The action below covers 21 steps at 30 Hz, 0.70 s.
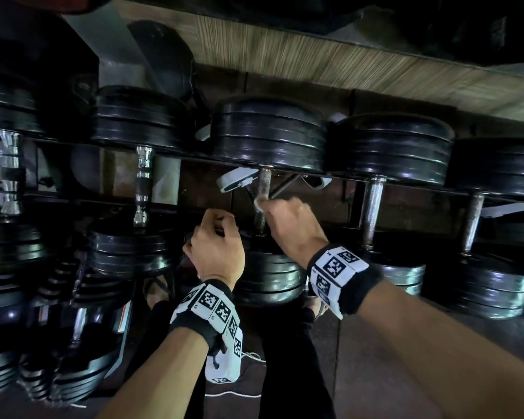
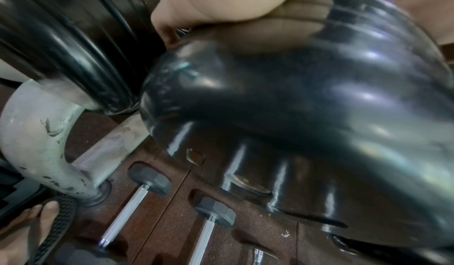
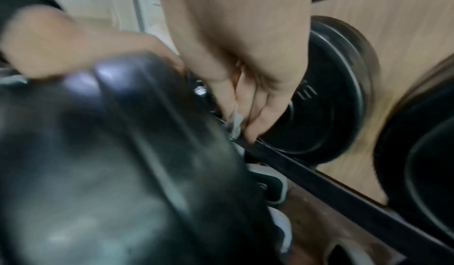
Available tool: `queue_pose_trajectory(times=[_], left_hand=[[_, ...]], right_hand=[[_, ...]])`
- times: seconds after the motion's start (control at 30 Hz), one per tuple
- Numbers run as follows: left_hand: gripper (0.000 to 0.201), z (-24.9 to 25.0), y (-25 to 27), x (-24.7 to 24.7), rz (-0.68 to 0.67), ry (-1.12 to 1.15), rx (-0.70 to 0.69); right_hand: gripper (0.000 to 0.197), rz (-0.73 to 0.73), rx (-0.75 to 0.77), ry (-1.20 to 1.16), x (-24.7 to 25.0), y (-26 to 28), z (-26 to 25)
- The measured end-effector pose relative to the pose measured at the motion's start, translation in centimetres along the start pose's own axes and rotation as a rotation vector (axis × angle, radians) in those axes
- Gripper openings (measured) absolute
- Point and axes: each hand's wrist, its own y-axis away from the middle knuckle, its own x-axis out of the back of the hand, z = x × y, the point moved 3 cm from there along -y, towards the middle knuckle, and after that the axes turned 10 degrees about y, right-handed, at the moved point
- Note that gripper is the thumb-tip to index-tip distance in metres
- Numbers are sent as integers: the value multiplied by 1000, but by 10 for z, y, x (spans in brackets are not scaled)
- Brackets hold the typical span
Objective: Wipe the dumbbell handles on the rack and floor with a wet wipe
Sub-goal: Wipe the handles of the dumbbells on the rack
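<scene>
glossy black weight plates (image 1: pixel 268 137), knurled metal handle (image 1: pixel 263 182)

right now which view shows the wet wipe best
The right wrist view: the wet wipe hangs as a pale crumpled strip between the right hand's fingers. The head view shows only a pale sliver at the handle beside that hand. The left wrist view shows none of it.

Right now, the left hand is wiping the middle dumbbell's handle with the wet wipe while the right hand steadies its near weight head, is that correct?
Not quite: the hands are swapped. In the head view, the right hand holds the wet wipe on the middle dumbbell's handle, while the left hand steadies its near weight head.
</scene>
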Motion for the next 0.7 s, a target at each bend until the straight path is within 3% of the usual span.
queue_pose_trajectory(times=[0.13, 0.2, 0.3, 0.33, 0.47, 0.6, 0.7], left_hand=[[23, 0, 0, 1, -4, -5, -1], [25, 1, 0, 0, -5, -2, -2], [26, 1, 0, 0, -6, 3, 0], [27, 0, 0, 0, -11, 2, 2], [27, -1, -1, 0, -21, 1, 5], [24, -1, -2, 0, -36, -4, 8], [25, -1, -1, 1, -35, 5, 2]], right_hand=[[39, -134, -5, -144, 1, 12, -4], [32, -21, -6, -236, 14, 10, -4], [28, 280, -71, -297, 25, -11, 4], [26, 300, -88, -297, 25, -19, 6], [23, 206, -27, -298, 15, -24, 12], [30, -147, 35, -229, -16, -5, 15], [20, -103, 126, -283, -2, -10, 11]])
